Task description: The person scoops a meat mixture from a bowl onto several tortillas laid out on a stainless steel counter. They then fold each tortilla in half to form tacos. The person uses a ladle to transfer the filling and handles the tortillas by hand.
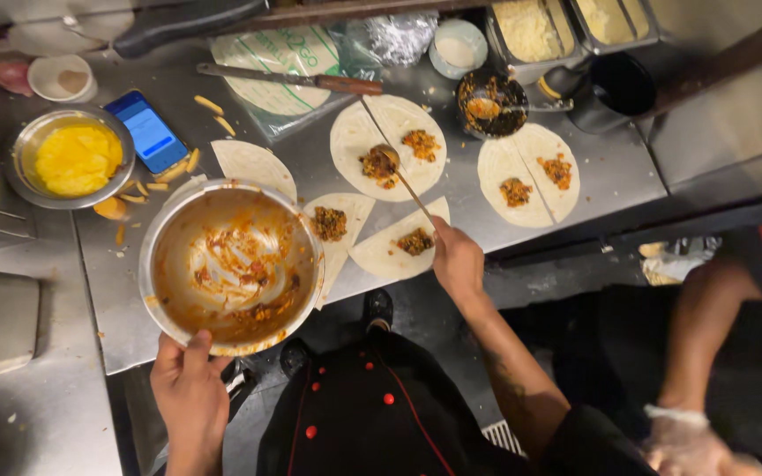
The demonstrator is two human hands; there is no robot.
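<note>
The left hand (189,381) grips the near rim of a large steel bowl (232,264), smeared with orange-red sauce and held just above the steel worktop (610,167). The right hand (457,257) pinches the handle end of a long spoon (401,179), whose loaded tip rests on a halved tortilla (387,145). 2 filled tortilla wedges (403,247) lie just beside the bowl, and a phone (145,131) lies behind it.

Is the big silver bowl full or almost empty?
Almost empty. The big bowl in the left hand shows only orange smears and a few bits of filling on its bare metal bottom.
</note>
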